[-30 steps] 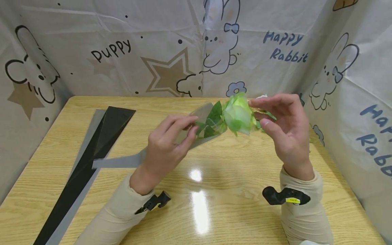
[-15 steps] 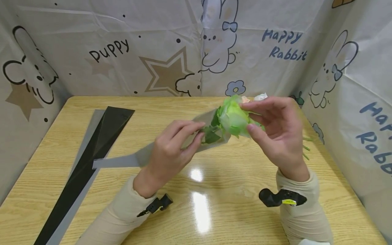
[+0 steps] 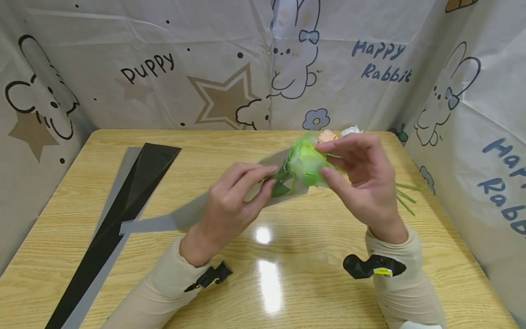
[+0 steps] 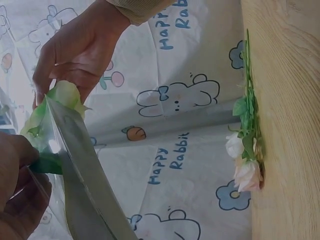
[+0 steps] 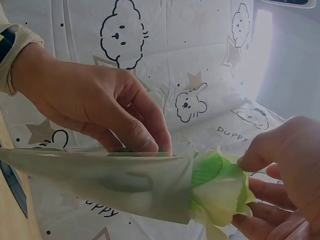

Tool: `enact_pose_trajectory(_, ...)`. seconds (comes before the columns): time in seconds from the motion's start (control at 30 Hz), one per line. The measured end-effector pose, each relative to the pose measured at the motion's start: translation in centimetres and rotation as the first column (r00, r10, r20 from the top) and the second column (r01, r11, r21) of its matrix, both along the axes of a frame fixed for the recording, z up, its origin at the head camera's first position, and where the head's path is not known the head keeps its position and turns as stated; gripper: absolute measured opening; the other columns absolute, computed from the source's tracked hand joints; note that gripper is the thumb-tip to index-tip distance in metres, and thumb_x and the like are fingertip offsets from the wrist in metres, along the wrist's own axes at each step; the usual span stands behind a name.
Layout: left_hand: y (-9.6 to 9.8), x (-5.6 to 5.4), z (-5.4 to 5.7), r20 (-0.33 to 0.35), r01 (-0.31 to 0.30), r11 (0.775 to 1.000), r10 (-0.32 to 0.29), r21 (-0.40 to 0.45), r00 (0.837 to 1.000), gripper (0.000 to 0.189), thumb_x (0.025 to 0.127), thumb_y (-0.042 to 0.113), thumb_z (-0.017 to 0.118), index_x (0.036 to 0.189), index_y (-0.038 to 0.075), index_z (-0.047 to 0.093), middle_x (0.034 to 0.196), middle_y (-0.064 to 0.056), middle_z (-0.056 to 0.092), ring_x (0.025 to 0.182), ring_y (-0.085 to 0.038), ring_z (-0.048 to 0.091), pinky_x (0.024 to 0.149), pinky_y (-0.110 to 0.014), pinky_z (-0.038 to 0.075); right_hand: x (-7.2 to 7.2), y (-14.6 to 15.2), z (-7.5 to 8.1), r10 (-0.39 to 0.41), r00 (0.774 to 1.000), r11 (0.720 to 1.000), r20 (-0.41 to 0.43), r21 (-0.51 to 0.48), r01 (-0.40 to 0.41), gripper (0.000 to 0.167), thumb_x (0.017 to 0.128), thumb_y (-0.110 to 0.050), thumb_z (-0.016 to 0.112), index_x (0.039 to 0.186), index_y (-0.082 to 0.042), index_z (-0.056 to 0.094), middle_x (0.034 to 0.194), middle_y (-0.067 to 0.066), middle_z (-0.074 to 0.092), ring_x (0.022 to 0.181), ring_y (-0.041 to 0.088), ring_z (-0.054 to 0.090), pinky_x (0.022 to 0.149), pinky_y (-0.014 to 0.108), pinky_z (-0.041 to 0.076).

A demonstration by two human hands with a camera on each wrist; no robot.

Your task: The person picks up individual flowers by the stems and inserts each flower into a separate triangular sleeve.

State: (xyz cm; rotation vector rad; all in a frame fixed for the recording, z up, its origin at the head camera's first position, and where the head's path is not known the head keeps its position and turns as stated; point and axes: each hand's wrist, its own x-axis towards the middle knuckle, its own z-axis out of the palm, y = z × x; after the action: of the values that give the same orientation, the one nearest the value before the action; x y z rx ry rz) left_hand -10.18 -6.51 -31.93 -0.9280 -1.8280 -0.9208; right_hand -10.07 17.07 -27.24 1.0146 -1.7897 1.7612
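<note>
Hands (image 3: 232,196) (image 3: 365,187) pinch one sleeved green rose (image 3: 305,161), left at leaves (image 3: 281,188), right at petals (image 5: 215,185).

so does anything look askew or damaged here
Nothing looks spilled or visibly damaged. At most, the narrow end of the grey sleeve holding the green flower overlaps the edge of the black wrapper in the head view, slightly untidy; whether they touch is unclear.

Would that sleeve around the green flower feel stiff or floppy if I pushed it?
The sleeve would probably give easily, as it looks thin and partly see-through. Its glossy glint in the left wrist view suggests it might be slippery.
</note>
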Motion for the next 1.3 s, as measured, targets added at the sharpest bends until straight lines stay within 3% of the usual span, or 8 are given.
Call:
enact_pose_trajectory(0.2, 0.0, 0.0, -0.1, -0.003, -0.006, 1.0, 0.006, 0.007, 1.0, 0.014, 0.093, 0.004, 0.074, 0.105, -0.003, 0.075, 0.095, -0.016, 0.072, 0.085, -0.025, 0.072, 0.076, -0.031, 0.064, 0.0, -0.1, -0.2, 0.014, 1.0, 1.0, 0.009, 0.009, -0.014, 0.038, 0.086, 0.021, 0.06, 0.122, 0.013, 0.05, 0.119, 0.008, 0.069, 0.115, 0.02, 0.072, 0.1, 0.033, 0.061)
enact_pose_trajectory(0.4, 0.0, -0.1, -0.2, 0.004, -0.004, 1.0, 0.004, 0.003, 1.0, 0.014, 0.094, 0.004, 0.073, 0.106, -0.004, 0.075, 0.096, -0.016, 0.072, 0.085, -0.025, 0.072, 0.076, -0.031, 0.064, -0.2, -0.3, -0.6, 0.014, 1.0, 0.998, 0.021, 0.056, -0.015, 0.036, 0.09, 0.014, 0.06, 0.122, 0.019, 0.045, 0.121, 0.005, 0.068, 0.118, 0.019, 0.071, 0.1, 0.031, 0.061)
enact_pose_trajectory(0.87, -0.1, -0.4, -0.6, 0.073, -0.017, 0.999, 0.019, -0.038, 0.997, 0.018, 0.092, 0.003, 0.076, 0.109, -0.003, 0.074, 0.098, -0.016, 0.072, 0.087, -0.024, 0.072, 0.078, -0.03, 0.065, -1.1, -0.6, -1.4, 0.041, 0.997, 0.991, 0.069, 0.127, -0.049, 0.04, 0.094, 0.009, 0.064, 0.122, 0.023, 0.039, 0.127, -0.001, 0.065, 0.122, 0.013, 0.068, 0.096, 0.026, 0.061)
enact_pose_trajectory(1.3, 0.0, -0.5, -0.8, 0.081, -0.012, 0.998, 0.016, -0.057, 0.997, 0.018, 0.09, 0.004, 0.077, 0.107, -0.002, 0.074, 0.097, -0.015, 0.072, 0.089, -0.025, 0.069, 0.078, -0.034, 0.063, -1.2, -0.6, -1.2, -0.023, 0.999, 0.988, 0.034, 0.155, 0.017, 0.046, 0.079, 0.029, 0.067, 0.117, 0.024, 0.042, 0.122, -0.009, 0.065, 0.116, 0.008, 0.068, 0.097, 0.024, 0.06)
